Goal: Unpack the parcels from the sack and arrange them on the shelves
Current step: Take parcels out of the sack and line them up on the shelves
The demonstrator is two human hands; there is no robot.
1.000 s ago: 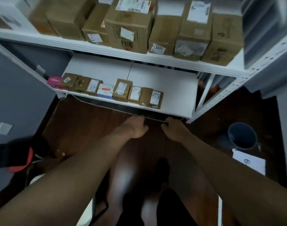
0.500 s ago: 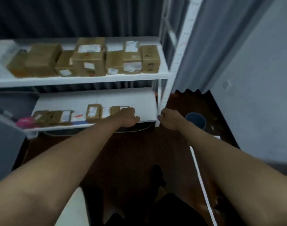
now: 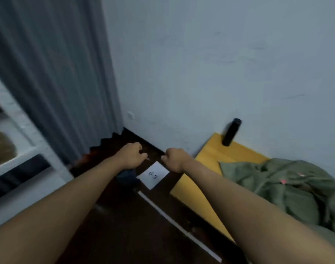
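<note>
Head view: my left hand [image 3: 131,156] and right hand [image 3: 174,160] hang mid-frame, fingers curled, holding nothing, I judge because I'm between parcels. Green sack [image 3: 288,189] lies lower right on a yellow surface [image 3: 216,161]; shelves [image 3: 20,149] at left edge.

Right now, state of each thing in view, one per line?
left hand: fingers curled, holding nothing
right hand: fingers curled, holding nothing
green sack: slumped and crumpled on the yellow board
yellow board: flat on the floor against the wall
white paper: lying flat on the dark floor, marked side up
black cylinder: leaning against the wall
curtain: drawn, hanging to the floor
</note>
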